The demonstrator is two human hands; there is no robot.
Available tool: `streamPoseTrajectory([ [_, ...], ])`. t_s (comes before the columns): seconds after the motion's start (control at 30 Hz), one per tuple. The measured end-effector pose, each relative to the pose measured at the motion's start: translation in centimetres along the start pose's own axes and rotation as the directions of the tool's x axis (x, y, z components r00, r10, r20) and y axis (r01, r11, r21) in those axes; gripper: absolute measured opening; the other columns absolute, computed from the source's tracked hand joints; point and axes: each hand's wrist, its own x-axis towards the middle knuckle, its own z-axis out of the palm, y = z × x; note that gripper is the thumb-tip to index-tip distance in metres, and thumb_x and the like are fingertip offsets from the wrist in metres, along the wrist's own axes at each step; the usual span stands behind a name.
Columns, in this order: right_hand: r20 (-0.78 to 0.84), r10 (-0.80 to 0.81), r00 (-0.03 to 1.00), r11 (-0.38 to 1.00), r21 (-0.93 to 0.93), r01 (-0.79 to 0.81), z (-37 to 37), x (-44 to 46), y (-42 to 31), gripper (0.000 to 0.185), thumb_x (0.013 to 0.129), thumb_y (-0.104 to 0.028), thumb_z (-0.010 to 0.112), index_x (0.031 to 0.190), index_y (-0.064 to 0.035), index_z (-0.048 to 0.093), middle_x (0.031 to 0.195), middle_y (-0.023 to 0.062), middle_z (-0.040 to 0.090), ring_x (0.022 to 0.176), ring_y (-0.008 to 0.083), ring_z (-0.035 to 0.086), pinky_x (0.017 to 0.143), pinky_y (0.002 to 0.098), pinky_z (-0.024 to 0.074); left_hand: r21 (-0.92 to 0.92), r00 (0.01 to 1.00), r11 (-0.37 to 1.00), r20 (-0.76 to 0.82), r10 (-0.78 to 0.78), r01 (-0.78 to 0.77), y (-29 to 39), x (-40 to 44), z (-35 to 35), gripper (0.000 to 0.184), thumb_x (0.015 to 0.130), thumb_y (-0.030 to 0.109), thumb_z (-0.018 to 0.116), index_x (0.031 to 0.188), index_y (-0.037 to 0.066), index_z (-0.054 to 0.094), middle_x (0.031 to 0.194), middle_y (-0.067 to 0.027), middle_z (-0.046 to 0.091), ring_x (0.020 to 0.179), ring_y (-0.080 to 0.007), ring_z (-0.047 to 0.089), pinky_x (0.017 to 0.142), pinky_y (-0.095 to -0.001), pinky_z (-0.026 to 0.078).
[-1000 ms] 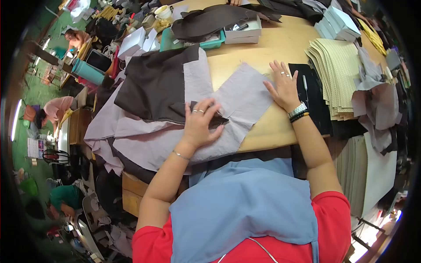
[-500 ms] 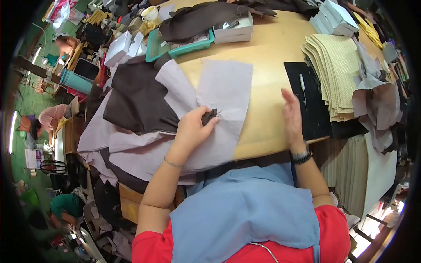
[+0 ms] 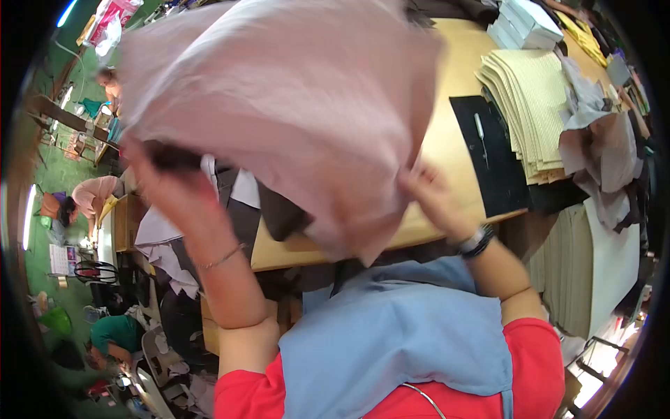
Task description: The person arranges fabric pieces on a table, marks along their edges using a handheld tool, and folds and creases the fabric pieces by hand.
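A large pinkish-grey sheet of fabric (image 3: 293,119) is lifted above the table, blurred by motion, with its lower corner hanging down. My left hand (image 3: 164,185) is raised at its left side and closed on the edge; blur hides the fingertips. Beside those fingers shows a dark patch of the cloth. My right hand (image 3: 436,199) pinches the sheet's right edge, fingers partly curled. Under the sheet, a piece of dark brown material (image 3: 283,213) shows on the wooden table (image 3: 457,70). More grey-lilac cloth (image 3: 164,234) drapes over the table's left end.
A white-handled awl-like tool (image 3: 480,133) lies on a black mat (image 3: 492,167) to the right. Beyond it are stacked cream quilted sheets (image 3: 527,105), crumpled grey cloth (image 3: 597,146) and white boxes (image 3: 523,31). Other people work at the left, one in a green top (image 3: 115,335).
The fabric has been raised off the table and now covers much of the view. My left hand moved left and up; my right hand came in from the right and took hold of the edge.
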Motion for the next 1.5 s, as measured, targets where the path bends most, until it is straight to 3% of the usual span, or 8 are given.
streamPoseTrajectory([
  [0.07, -0.097, -0.186, 0.978, 0.974, -0.151, 0.171, 0.8, 1.3, -7.7, 0.035, 0.099, -0.025, 0.06, 0.125, -0.0014, 0.061, 0.106, 0.0001, 0.066, 0.093, 0.0058, 0.059, 0.081, 0.0213, 0.0478, 0.215, 0.912, 0.902, -0.092, 0.4, -0.374, 3.1, 0.9, -3.3, 0.024, 0.095, 0.03, 0.065, 0.103, 0.008, 0.061, 0.095, -0.0045, 0.068, 0.084, -0.0167, 0.066, 0.076, -0.0324, 0.055],
  [0.17, 0.185, -0.408, 0.894, 0.621, -0.662, 0.42, -1.1, 5.1, -16.7, 0.034, 0.098, -0.027, 0.061, 0.12, -0.0009, 0.064, 0.1, 0.0021, 0.069, 0.085, 0.0082, 0.063, 0.075, 0.0247, 0.051, 0.737, 0.479, 0.178, 0.217, 0.851, -0.651, 6.9, 0.8, -6.8, 0.019, 0.089, 0.005, 0.073, 0.1, -0.004, 0.06, 0.094, -0.0124, 0.069, 0.083, -0.0184, 0.065, 0.079, -0.0318, 0.057],
  [0.33, 0.302, -0.559, 0.772, 0.233, -0.836, 0.496, 0.0, 14.0, -18.5, 0.028, 0.093, -0.018, 0.064, 0.112, 0.0024, 0.064, 0.099, 0.0174, 0.07, 0.09, 0.0287, 0.068, 0.082, 0.0368, 0.0536, 0.89, 0.853, 0.095, 0.39, 0.346, -0.446, 3.8, 1.2, -9.5, 0.022, 0.092, 0.016, 0.071, 0.105, -0.001, 0.066, 0.096, -0.0135, 0.07, 0.086, -0.0205, 0.066, 0.081, -0.0317, 0.054],
  [0.5, 0.301, -0.641, 0.706, 0.168, -0.843, 0.511, -3.3, 15.4, -12.0, 0.034, 0.096, -0.028, 0.065, 0.118, -0.0031, 0.065, 0.095, 0.0099, 0.072, 0.088, 0.0179, 0.069, 0.08, 0.0301, 0.0543, 0.81, 0.955, -0.525, 0.136, -0.265, -0.261, -2.8, 0.6, -17.7, 0.052, 0.093, 0.039, 0.062, 0.133, 0.006, 0.057, 0.139, -0.0263, 0.051, 0.128, -0.0397, 0.05, 0.106, -0.0447, 0.041],
  [0.73, -0.057, -0.188, 0.98, 0.379, -0.925, 0.019, -5.0, 6.6, -2.6, 0.052, 0.097, -0.051, 0.054, 0.085, -0.0019, 0.068, 0.071, 0.0182, 0.063, 0.069, 0.033, 0.062, 0.066, 0.0414, 0.0483, 0.728, 0.68, 0.201, 0.684, -0.262, -0.655, -5.8, -8.1, -10.6, 0.047, 0.078, 0.039, 0.077, 0.109, 0.004, 0.066, 0.121, -0.0175, 0.06, 0.114, -0.0358, 0.055, 0.101, -0.0471, 0.039],
  [1.1, 0.188, -0.264, 0.946, 0.585, -0.749, 0.312, 0.6, 3.2, 1.2, 0.031, 0.082, -0.027, 0.076, 0.099, -0.003, 0.069, 0.091, 0.0128, 0.07, 0.083, 0.026, 0.067, 0.079, 0.0343, 0.0497, 0.671, 0.556, 0.482, 0.739, -0.38, -0.563, -10.8, -12.9, -10.9, 0.021, 0.078, 0.013, 0.071, 0.096, 0.003, 0.066, 0.098, -0.0121, 0.064, 0.096, -0.0343, 0.06, 0.094, -0.0479, 0.044],
  [1.27, -0.093, -0.408, 0.908, 0.714, -0.652, 0.254, -4.4, 5.6, -1.1, 0.013, 0.092, -0.012, 0.067, 0.099, -0.0013, 0.07, 0.086, 0.0052, 0.072, 0.079, 0.0058, 0.062, 0.07, 0.0244, 0.0481, 0.765, 0.449, 0.627, 0.616, -0.647, -0.144, -6.4, -9.2, -12.4, 0.012, 0.088, 0.009, 0.06, 0.098, 0.003, 0.065, 0.102, -0.0084, 0.068, 0.1, -0.0219, 0.064, 0.105, -0.0489, 0.038],
  [1.5, -0.067, -0.745, 0.664, 0.443, -0.794, 0.416, -5.2, 7.5, -3.5, 0.017, 0.093, -0.014, 0.067, 0.106, -0.0017, 0.068, 0.095, 0.0076, 0.071, 0.087, 0.0143, 0.064, 0.079, 0.028, 0.0489, 0.311, 0.341, 0.54, 0.511, -0.789, 0.782, -5.0, -8.1, -12.8, 0.012, 0.093, 0.016, 0.055, 0.088, 0.005, 0.05, 0.088, -0.003, 0.061, 0.089, -0.0129, 0.059, 0.086, -0.0293, 0.047],
])
